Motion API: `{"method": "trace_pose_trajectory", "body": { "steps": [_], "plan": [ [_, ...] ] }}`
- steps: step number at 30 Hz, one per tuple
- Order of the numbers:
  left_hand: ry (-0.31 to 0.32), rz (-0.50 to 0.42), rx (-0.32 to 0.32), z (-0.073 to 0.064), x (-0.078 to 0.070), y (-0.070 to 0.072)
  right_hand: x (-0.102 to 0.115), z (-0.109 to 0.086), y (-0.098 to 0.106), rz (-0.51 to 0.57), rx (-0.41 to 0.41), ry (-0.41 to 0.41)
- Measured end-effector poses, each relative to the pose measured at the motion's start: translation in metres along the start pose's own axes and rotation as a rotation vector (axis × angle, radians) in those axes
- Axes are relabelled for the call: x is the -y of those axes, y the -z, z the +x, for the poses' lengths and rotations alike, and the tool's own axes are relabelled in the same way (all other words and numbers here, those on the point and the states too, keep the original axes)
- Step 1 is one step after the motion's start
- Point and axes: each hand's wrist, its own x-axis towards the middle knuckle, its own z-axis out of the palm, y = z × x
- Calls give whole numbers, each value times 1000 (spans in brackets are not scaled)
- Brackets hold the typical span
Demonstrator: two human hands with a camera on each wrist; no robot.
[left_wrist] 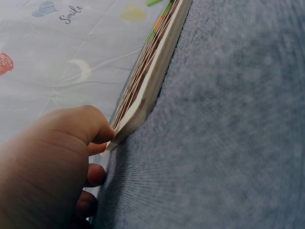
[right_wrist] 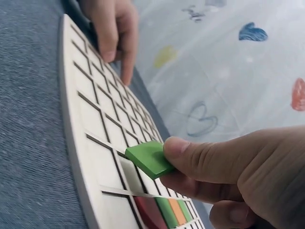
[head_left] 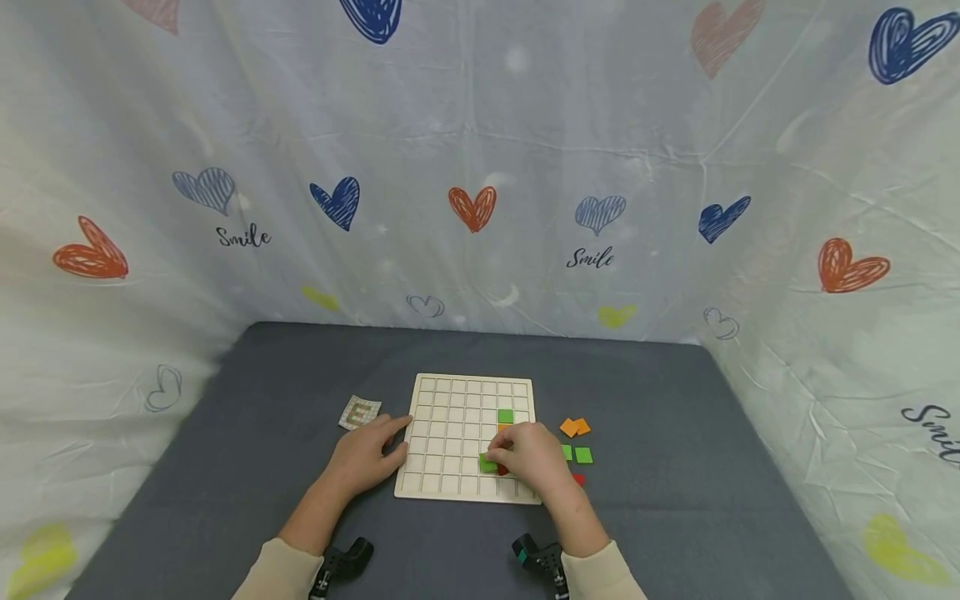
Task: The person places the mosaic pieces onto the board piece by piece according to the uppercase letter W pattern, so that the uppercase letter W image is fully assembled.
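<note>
A pale wooden grid board (head_left: 442,450) lies on the dark grey cloth. My right hand (head_left: 528,454) pinches a green square tile (right_wrist: 150,158) between thumb and fingers. That tile is tilted just over a cell near the board's front right. Beside it, the right wrist view shows a column of set tiles: a red tile (right_wrist: 149,212), a green one, an orange tile (right_wrist: 177,212) and another green one. The right hand partly covers this column in the head view. My left hand (head_left: 365,454) touches the board's left edge with thumb and fingertips.
A small card (head_left: 360,412) with a printed grid pattern lies left of the board, partly behind the left hand. To the right lie loose orange tiles (head_left: 575,427), green tiles (head_left: 583,455) and a red tile (head_left: 579,480). A heart-printed curtain (head_left: 525,275) surrounds the table.
</note>
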Motion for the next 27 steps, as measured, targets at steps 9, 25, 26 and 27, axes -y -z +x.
{"method": "trace_pose_trajectory", "body": {
  "steps": [9,25,26,27],
  "plan": [
    [-3,3,3,1,2,-1,2,2,-12,-141,-29,58],
    [9,3,9,1,4,-4,-2,0,-12,-199,-27,107],
    [10,1,10,1,4,-4,-4,0,-11,-193,-32,104],
    [13,-2,13,1,3,-4,-6,0,-8,-187,-41,96]
  ]
}}
